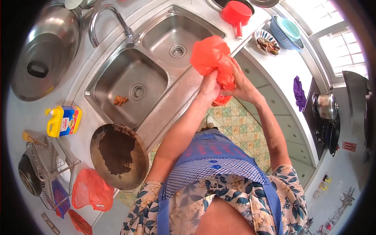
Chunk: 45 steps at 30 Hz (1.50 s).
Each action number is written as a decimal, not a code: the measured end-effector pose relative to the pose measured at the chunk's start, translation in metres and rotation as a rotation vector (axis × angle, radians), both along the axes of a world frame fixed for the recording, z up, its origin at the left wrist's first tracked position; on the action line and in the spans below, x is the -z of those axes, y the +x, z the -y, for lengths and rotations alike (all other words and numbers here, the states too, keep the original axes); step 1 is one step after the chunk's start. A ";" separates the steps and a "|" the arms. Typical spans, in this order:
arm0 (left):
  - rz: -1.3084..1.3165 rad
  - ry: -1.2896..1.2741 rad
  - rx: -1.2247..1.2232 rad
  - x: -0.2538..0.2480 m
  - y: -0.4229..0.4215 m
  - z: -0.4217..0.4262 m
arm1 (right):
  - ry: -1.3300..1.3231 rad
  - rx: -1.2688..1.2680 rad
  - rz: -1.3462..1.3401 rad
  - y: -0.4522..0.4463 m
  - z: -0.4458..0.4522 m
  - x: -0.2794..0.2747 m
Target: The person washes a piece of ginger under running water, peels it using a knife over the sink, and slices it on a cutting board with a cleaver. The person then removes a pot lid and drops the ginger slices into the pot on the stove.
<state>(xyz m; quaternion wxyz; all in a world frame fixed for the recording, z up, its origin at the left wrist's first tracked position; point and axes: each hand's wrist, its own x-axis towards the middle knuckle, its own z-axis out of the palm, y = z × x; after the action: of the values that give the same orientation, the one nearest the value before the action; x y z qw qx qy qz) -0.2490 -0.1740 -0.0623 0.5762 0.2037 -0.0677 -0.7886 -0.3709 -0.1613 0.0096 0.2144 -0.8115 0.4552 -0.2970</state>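
A bunched red plastic bag (210,55) is held up in front of me, past the front edge of the sink counter. My left hand (210,85) is closed around its gathered lower part. From the other side, my right hand (244,87) grips the same bag, its fingers against the crumpled plastic. The bag's upper part puffs out above both hands, and a red fold hangs below them. What the bag contains, if anything, is hidden.
A double steel sink (172,72) lies ahead, with a brown scrubber (120,100) in the near basin. Left are a wok (119,156), a yellow detergent jug (64,121) and another red bag (92,190). Right are a red dipper (236,15), a plate (258,36) of food and a pot (327,105).
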 end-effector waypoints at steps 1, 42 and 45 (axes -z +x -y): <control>0.067 -0.036 0.055 0.003 -0.007 -0.001 | 0.081 0.012 0.047 -0.009 0.000 0.010; 2.356 -0.488 0.282 0.216 -0.101 0.009 | 0.200 -0.180 -1.045 -0.077 0.131 0.350; 2.401 -0.659 0.275 0.197 -0.102 0.011 | 0.106 -0.159 -1.023 -0.077 0.132 0.366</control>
<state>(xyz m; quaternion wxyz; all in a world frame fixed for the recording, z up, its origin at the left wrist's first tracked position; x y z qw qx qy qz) -0.3509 -0.1853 -0.2590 0.0875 0.6307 -0.7640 -0.1046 -0.4476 -0.2933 -0.3562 0.0271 -0.8730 0.4532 0.1783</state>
